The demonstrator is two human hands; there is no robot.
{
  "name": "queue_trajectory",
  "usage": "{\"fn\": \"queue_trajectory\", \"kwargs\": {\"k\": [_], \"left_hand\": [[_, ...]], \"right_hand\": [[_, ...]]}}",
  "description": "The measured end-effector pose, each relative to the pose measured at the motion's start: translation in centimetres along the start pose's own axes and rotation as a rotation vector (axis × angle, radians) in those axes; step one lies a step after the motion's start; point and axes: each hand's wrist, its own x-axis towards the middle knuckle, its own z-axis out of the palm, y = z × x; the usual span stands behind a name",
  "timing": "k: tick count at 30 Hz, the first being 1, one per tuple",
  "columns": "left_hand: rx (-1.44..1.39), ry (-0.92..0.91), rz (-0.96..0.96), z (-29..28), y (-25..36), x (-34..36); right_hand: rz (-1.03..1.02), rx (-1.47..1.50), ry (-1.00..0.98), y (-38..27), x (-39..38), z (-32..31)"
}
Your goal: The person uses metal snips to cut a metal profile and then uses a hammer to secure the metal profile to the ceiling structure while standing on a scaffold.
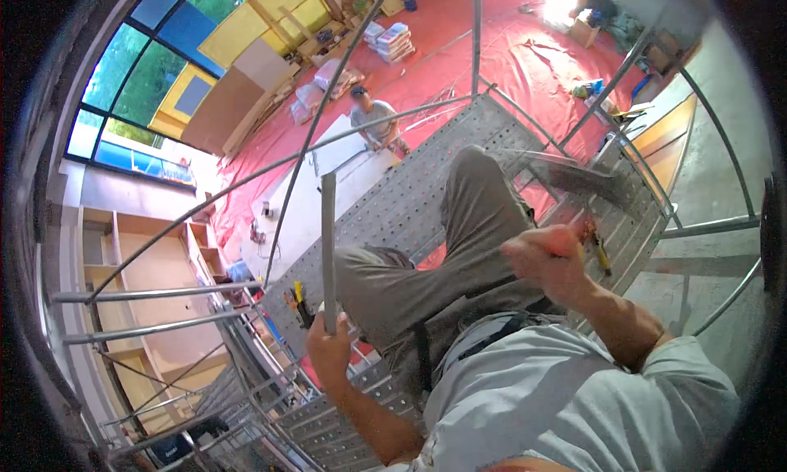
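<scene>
My left hand (329,353) is closed around the lower end of a long, narrow grey strip (329,247), which stands nearly upright. Whether the strip is metal or wood I cannot tell. Over my right thigh, my right hand (548,263) is raised with its fingers curled in; it is slightly blurred, and anything inside is hidden. Beneath my legs is a perforated metal scaffold platform (361,206). A yellow-handled hand tool (299,296) lies on it close to my left hand. Another tool with yellow on it (602,255) lies beyond my right hand.
Scaffold rails (156,294) and diagonal poles (307,136) surround me. Below, a co-worker (377,124) leans over a pale board (328,195). Red sheeting (508,54) covers the floor, with stacked bags (389,42) on it. Wooden shelving (156,267) stands at the left.
</scene>
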Motion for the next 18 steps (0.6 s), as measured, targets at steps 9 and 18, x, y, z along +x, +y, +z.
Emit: {"fn": "queue_trajectory", "kwargs": {"k": [9, 18], "left_hand": [[0.088, -0.077, 0.158, 1.0, 3.3, 1.5], [0.391, -0.086, 0.853, 3.9, 12.2, 5.4]], "right_hand": [[0.287, -0.299, -0.104, 3.3, 1.1, -2.1], [0.311, -0.21, 0.014, -1.8, 0.9, -3.5]]}}
